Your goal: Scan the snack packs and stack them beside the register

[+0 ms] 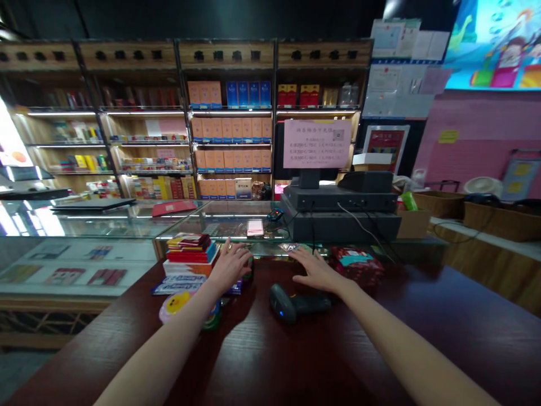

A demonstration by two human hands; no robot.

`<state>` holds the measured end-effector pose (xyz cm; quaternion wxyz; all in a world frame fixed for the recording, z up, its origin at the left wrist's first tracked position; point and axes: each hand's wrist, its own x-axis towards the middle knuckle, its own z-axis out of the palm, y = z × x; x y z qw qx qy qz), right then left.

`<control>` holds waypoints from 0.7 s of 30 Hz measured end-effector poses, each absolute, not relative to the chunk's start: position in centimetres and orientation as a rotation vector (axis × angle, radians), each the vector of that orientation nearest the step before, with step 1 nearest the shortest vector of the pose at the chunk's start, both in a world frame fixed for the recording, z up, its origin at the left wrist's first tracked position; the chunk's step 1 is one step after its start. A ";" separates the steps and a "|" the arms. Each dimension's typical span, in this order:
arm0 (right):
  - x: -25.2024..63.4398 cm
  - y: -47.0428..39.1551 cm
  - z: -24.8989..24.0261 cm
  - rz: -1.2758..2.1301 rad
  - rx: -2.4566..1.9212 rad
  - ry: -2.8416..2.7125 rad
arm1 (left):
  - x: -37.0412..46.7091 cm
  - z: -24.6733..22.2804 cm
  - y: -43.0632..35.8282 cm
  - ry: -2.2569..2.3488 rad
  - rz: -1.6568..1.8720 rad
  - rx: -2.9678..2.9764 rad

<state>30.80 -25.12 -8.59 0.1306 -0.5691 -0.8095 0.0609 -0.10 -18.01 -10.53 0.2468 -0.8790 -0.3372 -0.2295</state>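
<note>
My left hand point(230, 265) reaches over the counter with its fingers apart, beside a stack of red and white boxes point(190, 256). Partly hidden under that hand is a dark item with some green on it; its kind is unclear. Blue and white packets point(180, 283) and a round pink-rimmed item with a yellow duck face point(177, 303) lie by my left forearm. My right hand point(315, 269) is stretched out, thumb apart, its fingertips at a small shiny packet point(288, 247); I cannot tell if they touch. A black barcode scanner point(296, 304) rests between my arms.
A dark red package with a teal label point(355, 258) lies right of my right hand. Behind stand a cash register base point(342, 223) and a monitor with a pink notice point(316, 144). Glass display cases point(76, 265) extend left, a red folder point(174, 208) on top. Stocked shelves point(230, 129) line the back.
</note>
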 end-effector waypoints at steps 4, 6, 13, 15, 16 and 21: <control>28.3 -24.1 -8.7 0.221 -1.579 -2.401 | -2.5 -10.9 -17.9 -0.991 -0.575 -2.396; 27.2 -23.6 -8.8 0.260 -1.564 -2.419 | -3.4 -11.1 -17.9 -1.026 -0.561 -2.394; 24.4 -21.4 -9.3 0.415 -1.555 -2.442 | -5.6 -12.0 -17.6 -1.097 -0.536 -2.368; 23.8 -20.5 -9.7 0.446 -1.521 -2.460 | -5.9 -12.3 -17.5 -1.111 -0.522 -2.365; 23.5 -20.1 -9.8 0.454 -1.499 -2.473 | -6.0 -12.3 -17.5 -1.115 -0.516 -2.366; 22.1 -18.6 -10.2 0.431 -1.406 -2.556 | -6.2 -12.4 -17.7 -1.116 -0.506 -2.370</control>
